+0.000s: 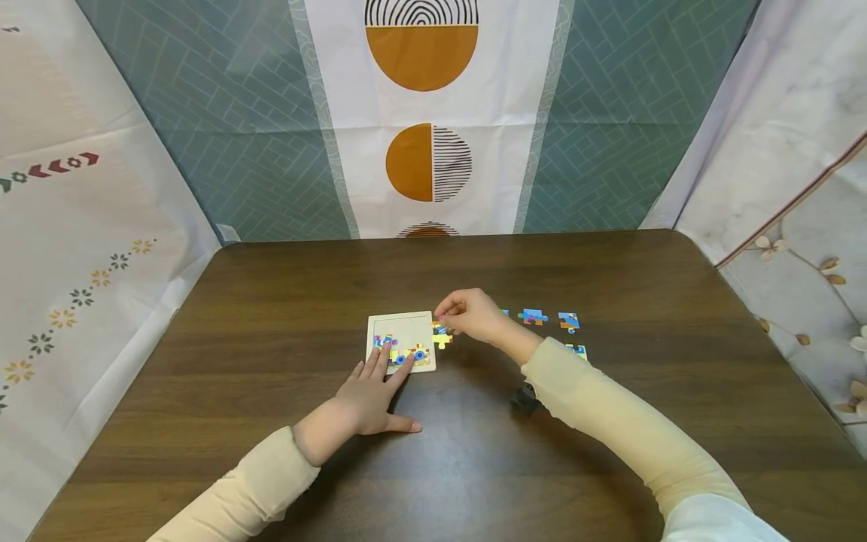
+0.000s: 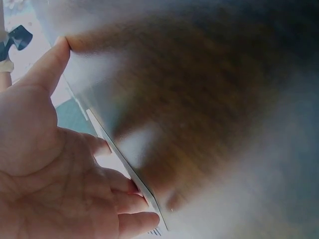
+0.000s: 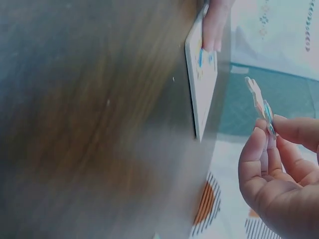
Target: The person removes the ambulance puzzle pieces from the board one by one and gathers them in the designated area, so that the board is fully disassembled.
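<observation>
My right hand (image 1: 479,316) pinches a jigsaw puzzle piece (image 1: 442,336), yellow and blue, between thumb and fingers at the right side of a pale puzzle tray (image 1: 401,316). The right wrist view has this piece raised off the table, seen nearly edge-on. Inside the tray, along its lower part, lie several colourful pieces (image 1: 401,357), partly hidden by fingers. With fingers spread and straight, my left hand (image 1: 355,399) rests on the tray's near left part, its thumb stretched out over the table. In the left wrist view the fingertips reach the tray's edge (image 2: 130,172).
Several loose puzzle pieces (image 1: 533,316) lie to the right of the tray, some partly behind the right forearm. A small black device (image 1: 524,399) sits beneath the right sleeve. The brown wooden table (image 1: 305,275) meets patterned cloths at the back and sides.
</observation>
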Tool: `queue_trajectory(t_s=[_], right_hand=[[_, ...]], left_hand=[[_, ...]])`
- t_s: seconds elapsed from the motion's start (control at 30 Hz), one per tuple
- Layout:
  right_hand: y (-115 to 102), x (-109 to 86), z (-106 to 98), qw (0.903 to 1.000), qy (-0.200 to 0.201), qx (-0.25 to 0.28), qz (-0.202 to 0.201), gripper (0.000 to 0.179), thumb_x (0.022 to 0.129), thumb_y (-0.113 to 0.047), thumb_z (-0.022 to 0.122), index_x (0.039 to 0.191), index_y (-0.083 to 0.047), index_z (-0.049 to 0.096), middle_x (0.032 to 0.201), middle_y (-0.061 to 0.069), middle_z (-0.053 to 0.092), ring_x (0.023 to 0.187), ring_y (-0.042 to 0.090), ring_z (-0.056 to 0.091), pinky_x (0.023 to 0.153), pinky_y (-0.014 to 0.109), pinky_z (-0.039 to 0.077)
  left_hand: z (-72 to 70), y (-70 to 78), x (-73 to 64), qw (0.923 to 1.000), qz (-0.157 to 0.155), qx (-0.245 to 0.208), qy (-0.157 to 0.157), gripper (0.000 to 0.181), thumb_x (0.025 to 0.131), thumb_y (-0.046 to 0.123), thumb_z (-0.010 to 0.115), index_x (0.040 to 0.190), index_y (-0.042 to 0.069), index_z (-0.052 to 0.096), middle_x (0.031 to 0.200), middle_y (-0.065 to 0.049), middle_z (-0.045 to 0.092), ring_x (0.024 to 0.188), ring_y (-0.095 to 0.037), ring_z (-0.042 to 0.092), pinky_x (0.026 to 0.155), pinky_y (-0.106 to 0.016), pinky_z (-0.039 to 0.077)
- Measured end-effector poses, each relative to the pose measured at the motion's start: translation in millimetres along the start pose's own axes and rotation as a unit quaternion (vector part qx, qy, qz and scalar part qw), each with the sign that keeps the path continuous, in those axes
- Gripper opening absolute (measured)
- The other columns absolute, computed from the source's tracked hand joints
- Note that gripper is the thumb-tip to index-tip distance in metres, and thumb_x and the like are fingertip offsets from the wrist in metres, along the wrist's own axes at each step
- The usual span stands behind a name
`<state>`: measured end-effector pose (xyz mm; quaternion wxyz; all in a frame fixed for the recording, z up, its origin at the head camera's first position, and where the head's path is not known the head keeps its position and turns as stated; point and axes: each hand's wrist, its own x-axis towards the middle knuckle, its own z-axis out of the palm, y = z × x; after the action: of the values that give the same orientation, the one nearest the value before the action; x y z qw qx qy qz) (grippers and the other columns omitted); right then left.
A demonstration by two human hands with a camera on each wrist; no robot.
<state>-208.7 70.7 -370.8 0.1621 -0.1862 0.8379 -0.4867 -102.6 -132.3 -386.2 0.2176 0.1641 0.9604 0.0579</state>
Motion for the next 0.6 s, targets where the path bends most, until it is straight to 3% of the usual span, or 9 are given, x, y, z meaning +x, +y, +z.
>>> queue_trajectory(t_s=[0.33,0.6], right_hand=[[11,-20.1,-35,0.9998,0.011,0.011,0.011,0.018,0.089,-0.003,0.061,0.105,0.006,0.065,0.092,0.015,0.067,0.073,0.014,0.061,0.074,0.038,0.055],[27,-37.3,-59,0.9993,0.015,-0.009,0.033,0.020,0.090,-0.005,0.061,0.107,0.005,0.064,0.095,0.013,0.067,0.079,0.016,0.061,0.073,0.030,0.054]], left_hand=[[1.3,-0.7,-1.0,1.0000,0.002,-0.004,0.005,0.100,0.078,0.066,0.062,0.154,0.019,0.017,0.158,-0.024,0.002,0.146,-0.039,0.005,0.116,-0.052,0.017],[2.3,-2.0,-0.1,0.9999,0.004,-0.004,0.010,0.100,0.078,0.067,0.062,0.153,0.019,0.018,0.158,-0.024,0.002,0.146,-0.039,0.006,0.116,-0.053,0.017]])
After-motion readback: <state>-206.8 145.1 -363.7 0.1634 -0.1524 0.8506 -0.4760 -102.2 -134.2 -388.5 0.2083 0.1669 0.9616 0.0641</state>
